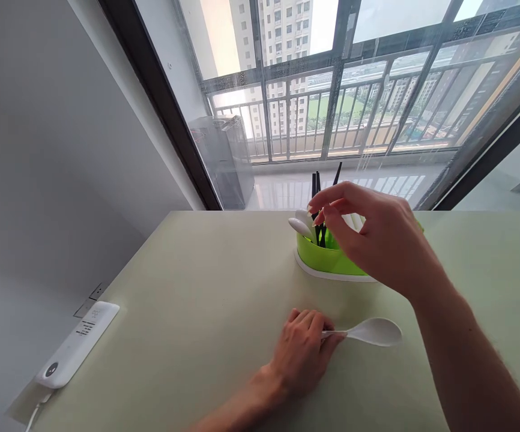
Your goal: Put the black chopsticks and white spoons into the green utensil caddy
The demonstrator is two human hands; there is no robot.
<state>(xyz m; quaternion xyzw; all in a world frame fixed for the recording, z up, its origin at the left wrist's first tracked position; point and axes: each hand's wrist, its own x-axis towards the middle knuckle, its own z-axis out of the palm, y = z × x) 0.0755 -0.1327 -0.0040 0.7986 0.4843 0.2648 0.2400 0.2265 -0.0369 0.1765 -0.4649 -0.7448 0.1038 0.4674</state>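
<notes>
Near the table's front, my left hand (305, 348) is closed around the handle of a white spoon (374, 332), whose bowl points right just over the tabletop. My right hand (372, 225) hovers over a bright green utensil holder (323, 255) with a white base. Its fingers are curved, with a gap between thumb and fingertips and nothing seen in them. Black chopsticks (317, 186) stand in the holder, right by those fingertips. White spoons (301, 228) lean out at the holder's left side. My right hand and forearm hide much of the holder's right part.
The pale green table (197, 288) ends at a large window. A white power strip (77, 345) with a cable lies along the left edge, beside the grey wall (62, 180). Beyond the glass are a balcony railing (363, 114) and a grey cabinet-like box (228, 156).
</notes>
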